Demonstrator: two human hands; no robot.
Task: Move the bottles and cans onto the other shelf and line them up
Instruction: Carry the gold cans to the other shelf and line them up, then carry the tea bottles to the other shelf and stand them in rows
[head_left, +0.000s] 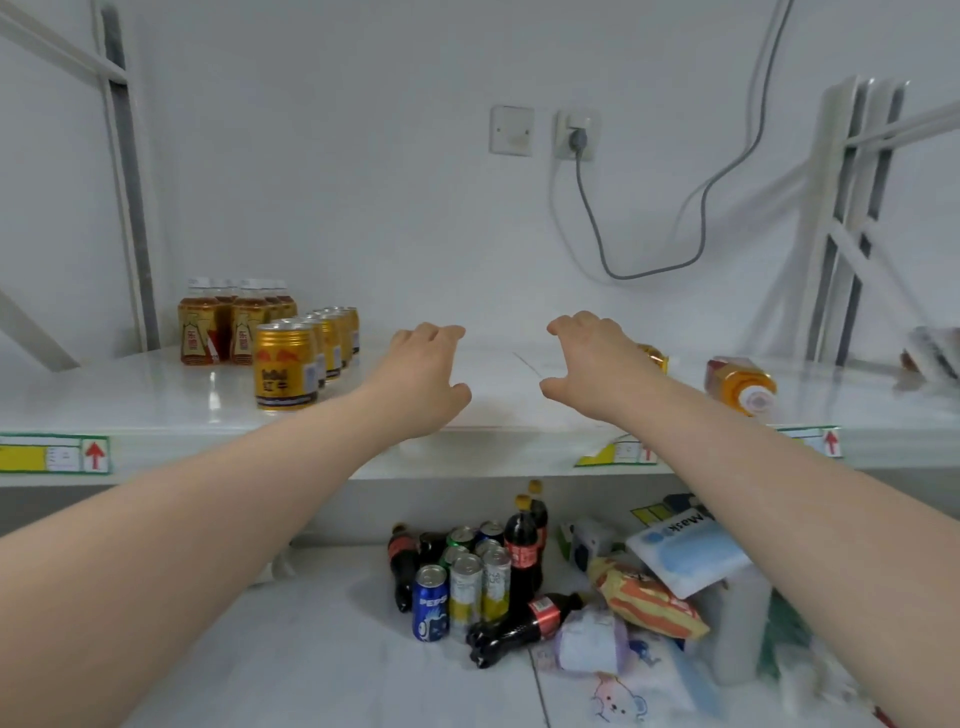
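On the white upper shelf (498, 415) a row of gold cans (284, 371) runs back from the front at the left, with several brown tea bottles (200, 325) behind them. My left hand (423, 376) and my right hand (592, 364) hover over the shelf's middle, fingers spread, holding nothing. An orange bottle (740, 384) lies on its side at the right, and a gold can (655, 357) is partly hidden behind my right wrist. On the lower shelf (322, 623) stand cola bottles (522, 551), a blue Pepsi can (431, 603) and yellow-white cans (480, 587); one cola bottle (524, 623) lies flat.
Snack bags (644, 603), a mask pack (685, 553) and soft packages (597, 636) crowd the lower shelf's right side. Shelf uprights (127, 176) stand at the left and right (852, 223). A grey cable (649, 270) hangs from a wall socket (576, 136). Price tags (54, 453) line the shelf edge.
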